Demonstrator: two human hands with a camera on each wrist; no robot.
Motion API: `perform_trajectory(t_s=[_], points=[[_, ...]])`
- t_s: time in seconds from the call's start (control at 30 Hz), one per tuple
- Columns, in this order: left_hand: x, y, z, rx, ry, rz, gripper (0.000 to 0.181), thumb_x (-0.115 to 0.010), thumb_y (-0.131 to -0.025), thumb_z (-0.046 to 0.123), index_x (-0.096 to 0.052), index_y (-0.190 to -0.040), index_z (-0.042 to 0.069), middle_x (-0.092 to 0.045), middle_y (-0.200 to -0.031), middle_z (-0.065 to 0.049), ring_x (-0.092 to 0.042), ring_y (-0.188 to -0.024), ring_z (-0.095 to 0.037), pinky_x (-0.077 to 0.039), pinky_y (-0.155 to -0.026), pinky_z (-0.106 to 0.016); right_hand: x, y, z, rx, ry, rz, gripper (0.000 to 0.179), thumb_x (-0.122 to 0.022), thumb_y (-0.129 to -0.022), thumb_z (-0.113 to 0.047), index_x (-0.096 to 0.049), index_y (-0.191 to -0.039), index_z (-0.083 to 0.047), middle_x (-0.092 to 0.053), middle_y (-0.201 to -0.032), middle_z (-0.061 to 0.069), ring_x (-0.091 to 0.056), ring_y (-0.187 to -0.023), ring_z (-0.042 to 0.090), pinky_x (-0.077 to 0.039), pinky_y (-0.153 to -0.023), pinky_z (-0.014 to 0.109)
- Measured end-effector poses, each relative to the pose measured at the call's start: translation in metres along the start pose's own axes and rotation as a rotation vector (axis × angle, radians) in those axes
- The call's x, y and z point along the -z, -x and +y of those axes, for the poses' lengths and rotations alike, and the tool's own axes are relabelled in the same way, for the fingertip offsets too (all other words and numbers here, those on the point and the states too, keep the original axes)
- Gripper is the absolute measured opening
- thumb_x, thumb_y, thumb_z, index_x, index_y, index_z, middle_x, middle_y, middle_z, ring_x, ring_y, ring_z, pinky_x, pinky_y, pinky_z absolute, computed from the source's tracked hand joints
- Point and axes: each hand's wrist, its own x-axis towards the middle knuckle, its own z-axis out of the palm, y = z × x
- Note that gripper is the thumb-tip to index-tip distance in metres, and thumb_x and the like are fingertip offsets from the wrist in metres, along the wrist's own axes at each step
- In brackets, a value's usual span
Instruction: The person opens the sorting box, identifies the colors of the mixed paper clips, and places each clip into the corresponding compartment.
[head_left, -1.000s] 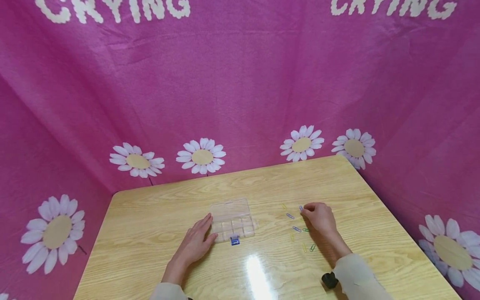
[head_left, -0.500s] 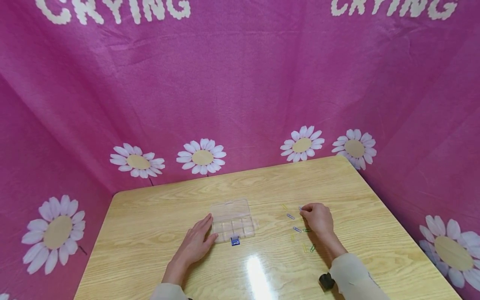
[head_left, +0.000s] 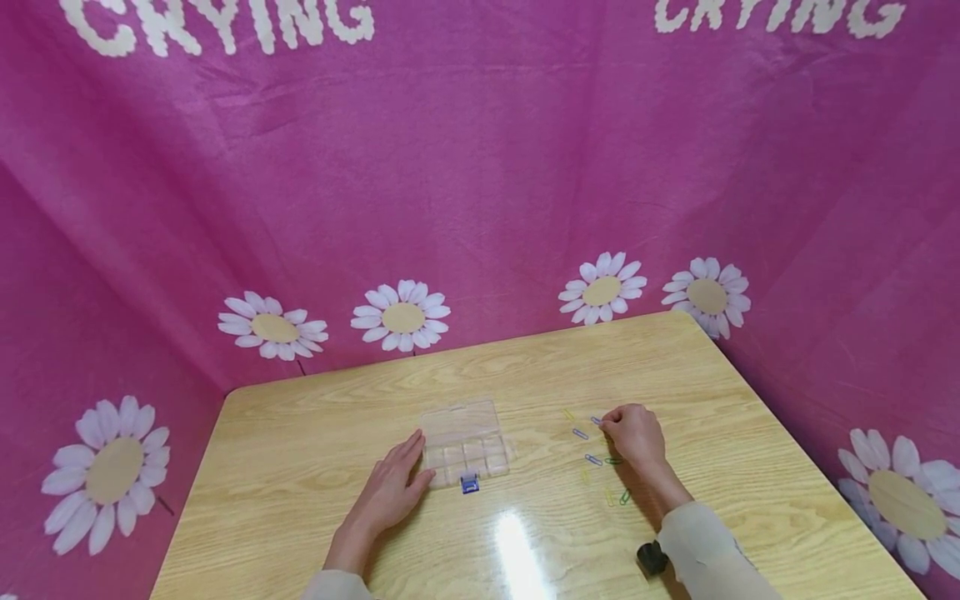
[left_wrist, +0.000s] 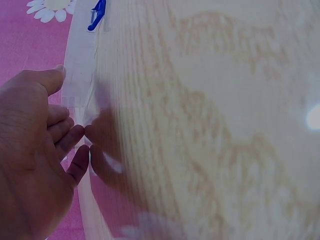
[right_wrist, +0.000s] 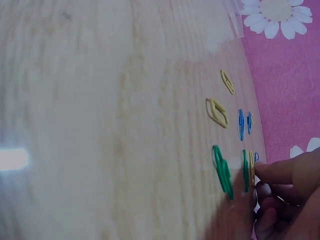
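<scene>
A clear compartment box (head_left: 465, 446) with a blue latch (head_left: 469, 483) lies with its lid laid back on the table. Along its left side rests my left hand (head_left: 386, 487), fingers extended and thumb near the front corner; the left wrist view shows the thumb at the box wall. My right hand (head_left: 636, 435) has thumb and fingertips together on a blue paper clip (head_left: 596, 420), part of which pokes out to the left. Other blue paper clips (head_left: 593, 459), yellow paper clips (right_wrist: 218, 113) and green paper clips (right_wrist: 223, 172) lie loose beside this hand.
The wooden table (head_left: 300, 467) meets a pink cloth (head_left: 480, 183) with daisies at its back and sides. A black object (head_left: 652, 558) is at the right sleeve. Light glares off the table front (head_left: 521, 554).
The blue paper clip at my right fingertips has swung and shifted slightly left and toward me. My right hand has moved a little left; the left hand stays at the box.
</scene>
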Motion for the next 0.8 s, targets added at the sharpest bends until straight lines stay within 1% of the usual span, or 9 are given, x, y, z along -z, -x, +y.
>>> perform_trajectory(t_s=[0.17,0.3,0.4,0.53,0.63,0.8], points=[[0.000,0.000,0.000,0.003,-0.002,-0.003,0.065,-0.061,-0.104,0.031,-0.039,-0.158,0.001,-0.036,-0.165,-0.014,-0.033,-0.150,-0.037,-0.026,-0.117,-0.065,0.002,-0.001,0.000,-0.012,0.010,-0.053,0.014,-0.071,-0.093,-0.011,-0.075,-0.083,-0.003,-0.071,-0.077,0.004,-0.060,-0.065,0.019,-0.045,-0.055,0.032],[-0.001,0.000,0.000,0.002,0.003,-0.004,0.066,-0.061,-0.104,0.032,-0.039,-0.158,0.001,-0.035,-0.165,-0.014,-0.033,-0.150,-0.038,-0.025,-0.117,-0.066,0.002,-0.002,0.000,-0.022,0.031,-0.083,0.016,-0.067,-0.095,-0.013,-0.074,-0.084,-0.004,-0.069,-0.077,0.003,-0.058,-0.066,0.019,-0.043,-0.056,0.031],[-0.001,0.000,-0.001,0.000,0.004,-0.002,0.065,-0.061,-0.104,0.031,-0.039,-0.158,0.001,-0.036,-0.165,-0.013,-0.033,-0.150,-0.037,-0.025,-0.117,-0.067,0.003,-0.004,0.001,-0.026,0.028,-0.107,0.017,-0.066,-0.098,-0.015,-0.073,-0.086,-0.004,-0.067,-0.078,0.004,-0.058,-0.069,0.020,-0.043,-0.059,0.032],[-0.001,0.000,-0.002,0.001,0.001,0.000,0.065,-0.061,-0.104,0.031,-0.039,-0.158,0.001,-0.036,-0.165,-0.013,-0.033,-0.150,-0.037,-0.025,-0.116,-0.068,0.005,-0.005,0.001,-0.020,0.004,-0.136,0.018,-0.063,-0.100,-0.014,-0.072,-0.089,-0.002,-0.063,-0.076,0.004,-0.058,-0.071,0.021,-0.044,-0.063,0.033],[-0.001,0.000,-0.001,0.006,0.001,-0.006,0.065,-0.061,-0.104,0.032,-0.039,-0.158,0.001,-0.035,-0.165,-0.013,-0.032,-0.151,-0.037,-0.025,-0.116,-0.068,0.007,-0.004,0.001,-0.026,-0.032,-0.149,0.018,-0.062,-0.100,-0.012,-0.070,-0.090,-0.001,-0.062,-0.077,0.004,-0.057,-0.072,0.020,-0.044,-0.065,0.032],[0.000,0.000,0.000,0.014,0.002,-0.018,0.067,-0.061,-0.104,0.034,-0.039,-0.158,0.002,-0.034,-0.166,-0.012,-0.032,-0.151,-0.037,-0.024,-0.117,-0.066,0.011,-0.004,-0.001,-0.035,-0.102,-0.162,0.018,-0.061,-0.100,-0.011,-0.068,-0.088,0.000,-0.059,-0.075,0.004,-0.052,-0.069,0.018,-0.042,-0.062,0.029]])
